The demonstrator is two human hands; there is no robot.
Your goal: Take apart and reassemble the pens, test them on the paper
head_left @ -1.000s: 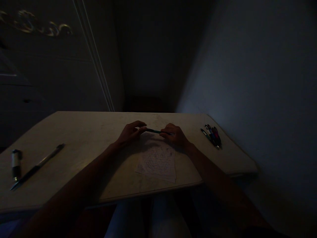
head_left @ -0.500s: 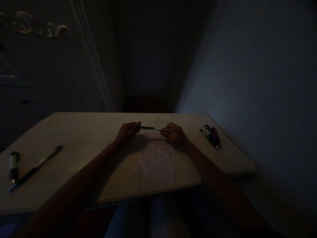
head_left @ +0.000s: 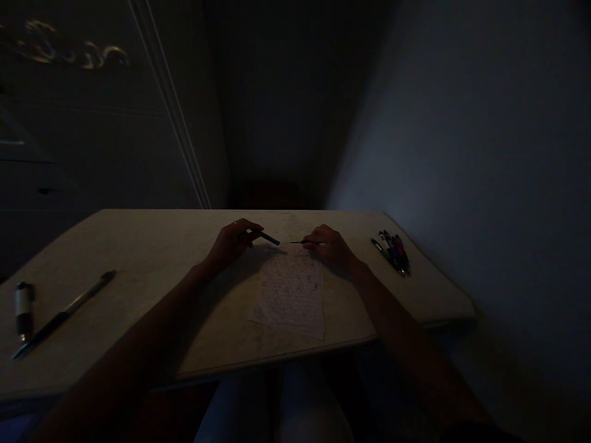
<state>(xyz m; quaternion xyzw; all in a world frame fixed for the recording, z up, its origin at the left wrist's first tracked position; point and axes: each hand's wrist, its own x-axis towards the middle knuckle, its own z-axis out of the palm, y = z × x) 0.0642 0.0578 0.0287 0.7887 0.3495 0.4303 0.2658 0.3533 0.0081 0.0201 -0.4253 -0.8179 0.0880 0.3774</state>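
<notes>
My left hand (head_left: 237,237) pinches a dark green pen barrel (head_left: 270,238), its free end angled down to the right. Facing it, my right hand (head_left: 325,240) is closed around the dark front part of a pen (head_left: 308,242). A thin refill (head_left: 295,242) sticks out of that part to the left. A small gap separates the refill's tip from the barrel. Below both hands lies a sheet of paper (head_left: 290,301) covered in scribbles, its top edge near my right fingers.
Several pens (head_left: 392,249) lie bunched at the table's right side. At the left are another pen (head_left: 67,314) and a short, thick white-and-dark pen part (head_left: 24,307). The pale tabletop (head_left: 152,246) meets a wall (head_left: 438,154) on the right. The room is dim.
The barrel has come away from the refill and tilted downward. My left hand has lifted slightly and turned; my right hand has barely moved.
</notes>
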